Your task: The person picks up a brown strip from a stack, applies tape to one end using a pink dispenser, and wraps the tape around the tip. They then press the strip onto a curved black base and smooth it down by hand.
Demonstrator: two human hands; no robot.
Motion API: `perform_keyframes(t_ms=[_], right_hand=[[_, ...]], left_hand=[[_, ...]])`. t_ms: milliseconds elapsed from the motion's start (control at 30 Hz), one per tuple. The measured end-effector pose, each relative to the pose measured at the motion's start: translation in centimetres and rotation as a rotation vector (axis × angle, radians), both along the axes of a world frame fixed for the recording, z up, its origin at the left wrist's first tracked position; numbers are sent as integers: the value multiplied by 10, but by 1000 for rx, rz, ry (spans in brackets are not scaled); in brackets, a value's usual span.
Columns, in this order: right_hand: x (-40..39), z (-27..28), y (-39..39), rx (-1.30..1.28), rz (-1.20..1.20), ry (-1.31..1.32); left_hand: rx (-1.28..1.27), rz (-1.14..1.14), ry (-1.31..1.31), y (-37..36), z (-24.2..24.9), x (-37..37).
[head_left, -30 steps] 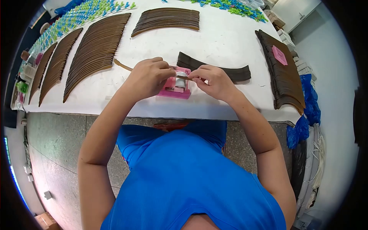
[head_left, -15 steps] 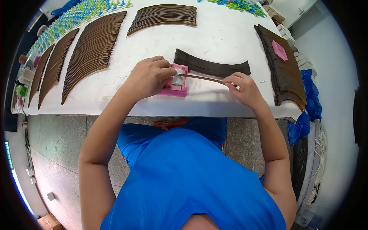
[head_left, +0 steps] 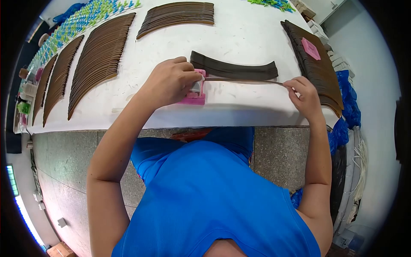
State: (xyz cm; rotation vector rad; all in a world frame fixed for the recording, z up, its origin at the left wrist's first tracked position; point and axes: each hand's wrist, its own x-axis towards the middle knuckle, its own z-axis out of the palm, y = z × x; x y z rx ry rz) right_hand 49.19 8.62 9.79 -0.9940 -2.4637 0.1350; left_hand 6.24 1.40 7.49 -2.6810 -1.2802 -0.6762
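A thin brown strip (head_left: 244,80) stretches sideways between my two hands. My right hand (head_left: 303,92) pinches its right end, with the fingers closed. At its left end my left hand (head_left: 177,81) is closed over a pink device (head_left: 195,100) with a grey-white part inside; the fingertips meet near the strip's end, and what exactly they grip is hidden. Just beyond the strip lies a dark, curved stack of strips (head_left: 233,68) on the white table (head_left: 244,113).
Rows of brown curved strips (head_left: 100,60) lie at the left, and another group (head_left: 177,17) at the back. A dark stack (head_left: 312,64) with a pink piece (head_left: 311,48) on it is at the right. Blue and green clips (head_left: 77,30) fill the back left.
My right hand has moved to the right along with its end of the strip, and more of the strip shows between my hands. My left hand stays by the pink device.
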Motion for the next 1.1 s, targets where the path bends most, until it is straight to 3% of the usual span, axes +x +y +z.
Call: perform_keyframes(t_ms=[100, 167, 267, 400, 467, 500, 567, 600, 667, 733, 800, 900, 967, 1000, 1100], right_hand=[[1, 33, 8, 198, 4, -41], [-3, 59, 9, 178, -40, -37], [-12, 93, 16, 411, 44, -61], [-19, 122, 26, 414, 22, -69], [-22, 133, 30, 404, -4, -116], [-20, 135, 34, 410, 5, -115], [-10, 138, 46, 165, 6, -84], [-5, 134, 53, 175, 25, -81], [8, 113, 66, -266, -41, 37], [13, 97, 75, -560, -25, 1], [0, 68, 64, -853, 50, 241], [-5, 11, 62, -1315, 165, 619], [-41, -11, 36, -1498, 387, 967], [-58, -20, 27, -1576, 463, 1074], [-118, -29, 6, -1750, 670, 1283]], left_hand=[[30, -29, -84, 5, -6, 9], [-1, -16, -146, 6, -6, 15], [-77, 57, -199, 8, -4, 27], [-108, 68, -255, 13, -7, 36], [-333, 21, -551, 12, 0, 34], [-325, 28, -554, 13, 6, 29], [-919, -169, -973, 15, 17, 13], [-901, -157, -979, 13, 24, 7], [-1096, -329, -1275, 8, 36, -5], [-1169, -433, -1456, 9, 35, -16], [-1219, -560, -1586, 8, 32, -26], [-1228, -558, -1705, 6, 20, -39], [-1219, -550, -1752, 4, 15, -44], [-1188, -447, -1776, 1, 14, -44], [-1214, -452, -1792, 4, 0, -42]])
